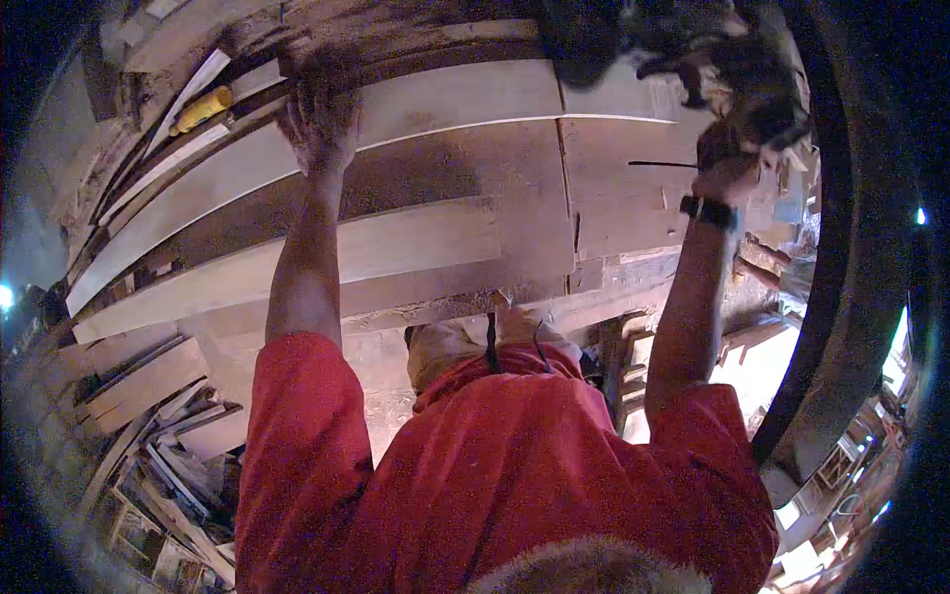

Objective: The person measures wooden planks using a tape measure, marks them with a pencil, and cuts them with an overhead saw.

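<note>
My left hand (319,124) lies flat, fingers stretched out, on a long pale wooden board (445,97) that runs across the workbench (633,203). At the board's right end, my right hand (730,170), with a dark wristband, is closed at a dark, bulky tool (757,94) that looks like a power tool. Shadow and blur hide its exact kind and part of my fingers. A thin black rod or strip (661,163) points left from near that hand. Closer to my body, a second pale board (297,259) lies roughly parallel to the first.
A yellow bottle (202,111) lies among narrow wood strips (163,173) at the far left. Piled offcuts (173,465) fill the lower left. A dark curved post or beam (851,257) stands close on the right. Another person's hand (757,274) shows beyond my right arm.
</note>
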`<state>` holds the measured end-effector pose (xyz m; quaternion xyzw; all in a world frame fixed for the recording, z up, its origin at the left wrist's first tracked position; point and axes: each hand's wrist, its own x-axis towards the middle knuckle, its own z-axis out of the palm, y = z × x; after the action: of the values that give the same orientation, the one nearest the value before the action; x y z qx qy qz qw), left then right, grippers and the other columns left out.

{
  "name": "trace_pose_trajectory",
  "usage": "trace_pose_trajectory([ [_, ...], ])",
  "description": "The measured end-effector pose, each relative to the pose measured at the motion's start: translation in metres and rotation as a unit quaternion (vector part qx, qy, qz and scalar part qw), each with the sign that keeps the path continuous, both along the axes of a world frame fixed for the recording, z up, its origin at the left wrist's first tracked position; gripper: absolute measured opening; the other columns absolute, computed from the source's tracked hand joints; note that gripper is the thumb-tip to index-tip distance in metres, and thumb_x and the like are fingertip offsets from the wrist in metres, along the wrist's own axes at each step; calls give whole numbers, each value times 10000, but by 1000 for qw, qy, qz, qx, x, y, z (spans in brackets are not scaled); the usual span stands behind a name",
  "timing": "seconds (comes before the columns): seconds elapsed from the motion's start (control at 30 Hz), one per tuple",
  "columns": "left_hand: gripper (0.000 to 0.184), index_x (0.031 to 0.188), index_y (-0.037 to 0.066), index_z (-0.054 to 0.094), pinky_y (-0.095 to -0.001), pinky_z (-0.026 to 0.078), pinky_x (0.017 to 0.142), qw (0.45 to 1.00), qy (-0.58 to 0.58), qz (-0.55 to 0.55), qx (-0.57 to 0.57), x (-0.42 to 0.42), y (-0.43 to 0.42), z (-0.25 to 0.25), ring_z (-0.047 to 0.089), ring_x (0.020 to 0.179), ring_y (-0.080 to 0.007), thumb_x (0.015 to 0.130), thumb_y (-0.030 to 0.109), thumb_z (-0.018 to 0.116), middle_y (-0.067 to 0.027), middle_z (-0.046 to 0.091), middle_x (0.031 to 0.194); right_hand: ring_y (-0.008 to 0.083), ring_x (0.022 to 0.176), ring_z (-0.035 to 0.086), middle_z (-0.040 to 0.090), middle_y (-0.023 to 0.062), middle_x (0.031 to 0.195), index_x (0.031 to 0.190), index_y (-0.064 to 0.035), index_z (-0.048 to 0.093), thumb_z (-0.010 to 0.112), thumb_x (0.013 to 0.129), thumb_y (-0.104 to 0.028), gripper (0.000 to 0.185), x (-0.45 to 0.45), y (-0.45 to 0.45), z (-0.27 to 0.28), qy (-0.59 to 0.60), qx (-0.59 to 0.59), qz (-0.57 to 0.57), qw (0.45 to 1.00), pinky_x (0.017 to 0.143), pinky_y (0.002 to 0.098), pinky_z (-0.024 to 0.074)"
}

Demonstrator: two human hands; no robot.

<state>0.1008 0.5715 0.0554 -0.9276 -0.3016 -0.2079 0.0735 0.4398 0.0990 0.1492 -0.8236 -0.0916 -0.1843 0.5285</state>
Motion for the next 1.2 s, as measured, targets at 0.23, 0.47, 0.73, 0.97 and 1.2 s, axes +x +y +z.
trace_pose_trajectory([
  [0.23,696,1381,148,429,-610,209,1074,999,-19,12,-35,-4,-2,4,337,1314,-389,842,563,575,-184,374,1440,264,1003,643,645,115,1139,1258,-68,540,539,917,-255,389,81,82,6,-165,-356,-41,919,854,321,529],
  [0.47,644,1330,117,491,-565,212,1088,1000,-10,-1,-18,0,0,3,342,1314,-384,854,545,565,-178,413,1412,249,1039,616,654,101,1109,1158,-101,576,519,899,-358,370,118,103,16,-101,-186,53,976,855,394,513],
  [0.73,607,1320,119,481,-541,215,1100,1000,19,9,-7,3,-3,16,347,1319,-372,866,513,567,-169,415,1409,280,1073,599,645,137,1107,1282,-76,491,666,832,-402,583,90,54,-64,-153,-303,165,926,915,426,478],
  [0.97,631,1369,134,441,-552,204,1099,997,27,41,-58,6,-10,24,343,1329,-368,890,536,523,-166,383,1441,349,1306,404,404,166,1438,1475,-95,255,831,616,-504,1112,27,74,-68,-88,-460,355,809,1071,510,304],
  [1.2,648,1359,122,454,-567,224,1087,996,-50,-10,-70,1,-10,17,346,1329,-371,881,553,528,-177,409,1420,328,1319,385,467,161,1383,1411,-88,357,831,565,-537,1068,15,69,-74,-101,-478,313,815,1081,471,298],
])
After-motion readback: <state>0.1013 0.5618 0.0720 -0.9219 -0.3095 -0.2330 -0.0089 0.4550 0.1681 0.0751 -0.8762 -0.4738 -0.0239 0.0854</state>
